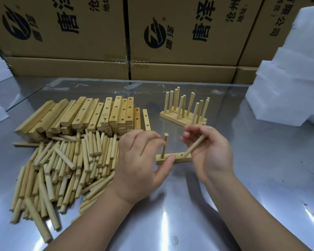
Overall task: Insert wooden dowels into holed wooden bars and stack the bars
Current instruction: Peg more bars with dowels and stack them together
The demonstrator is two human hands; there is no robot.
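A holed wooden bar (179, 157) lies on the metal table in front of me. One dowel (164, 145) stands upright in its left hole. My left hand (140, 165) is at the bar's left end, its thumb against the bar's front edge and its fingertips by the upright dowel. My right hand (208, 151) pinches a second dowel (194, 147), tilted, with its lower tip at a hole near the bar's right end. Behind, several finished bars with upright dowels (185, 111) stand together.
A heap of loose dowels (65, 169) lies at the left, with a pile of holed bars (91, 115) behind it. Cardboard boxes (170, 33) line the back edge. White foam blocks (288, 78) are stacked at the right.
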